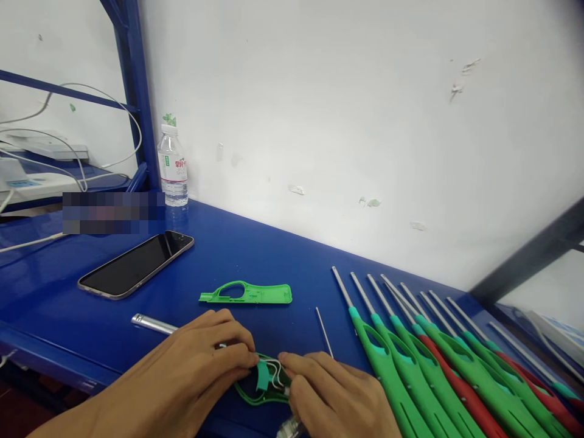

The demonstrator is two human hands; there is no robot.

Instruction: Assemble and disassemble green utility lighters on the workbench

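Green plastic half-shell [262, 401] sat over front of glossy blue counter [255, 255]; left fingers [233, 355] pinched its edge, right fingers [310, 366] curled over other end, couldn't tell grip. Thin white wires [275, 367] probably best kept slack, clear of edge.

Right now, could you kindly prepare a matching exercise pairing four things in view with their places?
Things
1. clear plastic bottle with white cap
2. slim black-screened phone
3. loose green plastic shell
4. small teal plastic piece

Places
A. lying flat, left of the shell
B. between left hand and right hand
C. upright beside the white wall
D. lying flat, right of the phone

Pairs: 1-C; 2-A; 3-D; 4-B
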